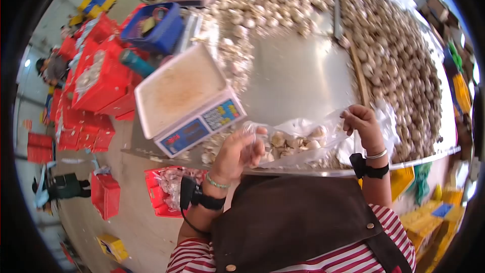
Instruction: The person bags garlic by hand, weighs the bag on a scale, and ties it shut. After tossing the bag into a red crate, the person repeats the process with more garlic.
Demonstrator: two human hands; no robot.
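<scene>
A clear plastic bag (326, 141) with several garlic bulbs (295, 143) in it lies at the near edge of the metal table (303, 78). My left hand (238, 152) is closed on the bag's left end, its fingers curled. At the other end, my right hand (362, 125) pinches the plastic between thumb and fingers. White plastic bags (386, 126) lie just beside and under my right wrist. Left of my left hand stands a scale (184, 96) with a bare, stained tray.
Garlic heaps (273, 7) cover the back, and a larger pile (394, 65) lies right of a wooden strip (359, 73). A blue basket (154, 28), red crates (101, 78) and a red crate of bagged garlic (174, 189) are at left. People stand far left.
</scene>
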